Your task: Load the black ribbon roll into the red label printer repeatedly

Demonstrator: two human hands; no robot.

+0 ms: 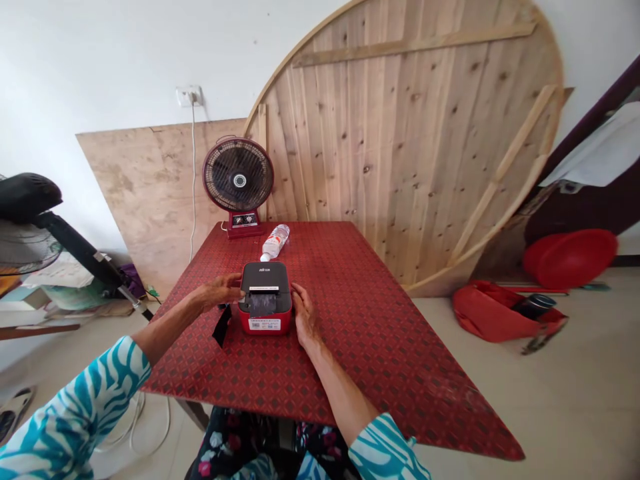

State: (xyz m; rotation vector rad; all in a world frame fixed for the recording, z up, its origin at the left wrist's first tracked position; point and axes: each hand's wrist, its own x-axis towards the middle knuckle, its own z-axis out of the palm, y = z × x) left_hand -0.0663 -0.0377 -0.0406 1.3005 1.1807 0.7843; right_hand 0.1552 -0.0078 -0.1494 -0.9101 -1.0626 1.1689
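A small label printer (267,301) with a black lid and a red body stands on the red patterned table. My left hand (219,294) rests along its left side, fingers against the lid's edge. On the opposite side my right hand (306,316) presses its fingers to the casing, so the printer sits held between both palms. A dark strip (263,305) shows at the slot on the front of the lid. Just left of the printer is a black flat piece (221,327). Behind it a clear plastic bottle (277,241) with a white cap lies on its side.
A maroon desk fan (239,181) stands at the far left corner of the table (380,347). A large round wooden board (400,147) leans on the wall behind. A standing fan (75,233) is at left; a red bag (487,313) and red basin (573,259) are at right.
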